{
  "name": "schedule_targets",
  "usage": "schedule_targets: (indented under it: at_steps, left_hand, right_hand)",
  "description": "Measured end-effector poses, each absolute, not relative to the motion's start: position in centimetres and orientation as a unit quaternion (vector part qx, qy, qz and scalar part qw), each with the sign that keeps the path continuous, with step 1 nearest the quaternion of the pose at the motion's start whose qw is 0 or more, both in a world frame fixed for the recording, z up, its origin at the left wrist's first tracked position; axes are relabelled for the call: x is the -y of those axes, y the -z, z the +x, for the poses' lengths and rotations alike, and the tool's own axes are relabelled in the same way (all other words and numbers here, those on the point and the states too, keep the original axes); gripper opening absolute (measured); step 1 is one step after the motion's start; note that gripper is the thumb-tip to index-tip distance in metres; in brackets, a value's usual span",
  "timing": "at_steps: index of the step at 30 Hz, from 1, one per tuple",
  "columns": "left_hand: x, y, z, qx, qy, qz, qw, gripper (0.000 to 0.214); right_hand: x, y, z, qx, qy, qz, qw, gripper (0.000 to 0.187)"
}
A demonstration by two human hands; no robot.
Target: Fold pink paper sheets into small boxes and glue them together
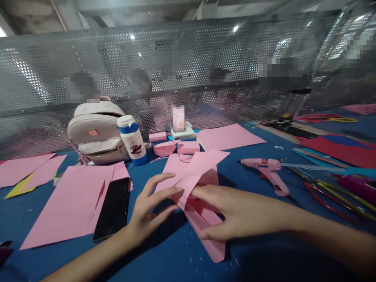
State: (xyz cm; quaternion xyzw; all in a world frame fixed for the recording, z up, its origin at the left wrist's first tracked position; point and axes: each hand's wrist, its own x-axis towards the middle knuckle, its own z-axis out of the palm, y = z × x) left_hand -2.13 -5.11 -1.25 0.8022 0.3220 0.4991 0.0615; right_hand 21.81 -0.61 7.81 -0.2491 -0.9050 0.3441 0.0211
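Observation:
A folded pink paper piece (202,168) stands in front of me on the blue table, its flaps crossing at an angle. My right hand (226,211) is on it, fingers tucked behind a flap and thumb against the lower strip; those fingertips are hidden. On the other side, my left hand (155,199) has its fingers spread, with fingertips touching the paper's left edge. A black phone (113,207) lies just left of that hand, partly over pink sheets (67,203). To the right of the paper rests a pink glue gun (268,168) with a clear glue stick in its back.
Behind the work stand a pale backpack (96,133), a white-and-blue bottle (133,141), a tissue pack (182,133) and small pink boxes (188,147). Scissors (331,196) and coloured sheets (343,150) lie right. A perforated metal panel (182,51) closes the far side.

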Motion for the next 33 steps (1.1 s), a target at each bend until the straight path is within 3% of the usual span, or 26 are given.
schedule_targets:
  at_steps: [7, 12, 16, 22, 33]
  left_hand:
    - [5.1, 2.0, -1.9, -0.342, -0.507, 0.783, 0.118, 0.060]
    - [4.7, 2.9, -2.1, -0.373, -0.504, 0.761, 0.167, 0.060]
    - [4.7, 2.8, -2.1, -0.376, -0.496, 0.770, 0.140, 0.059]
    - [5.0, 2.4, -1.8, -0.374, -0.500, 0.776, 0.087, 0.054]
    - [5.2, 3.7, -1.8, -0.418, -0.493, 0.760, 0.074, 0.064]
  right_hand:
    - [0.2, -7.2, 21.7, 0.904, -0.360, -0.229, 0.032, 0.057]
    - [0.3, -7.1, 21.5, 0.904, -0.364, -0.222, 0.029, 0.054]
    - [0.2, -6.5, 21.3, 0.912, -0.340, -0.223, 0.052, 0.051]
    - [-0.3, -5.3, 20.8, 0.919, -0.312, -0.229, 0.072, 0.024]
    - [-1.7, -6.4, 21.2, 0.911, -0.335, -0.204, 0.125, 0.020]
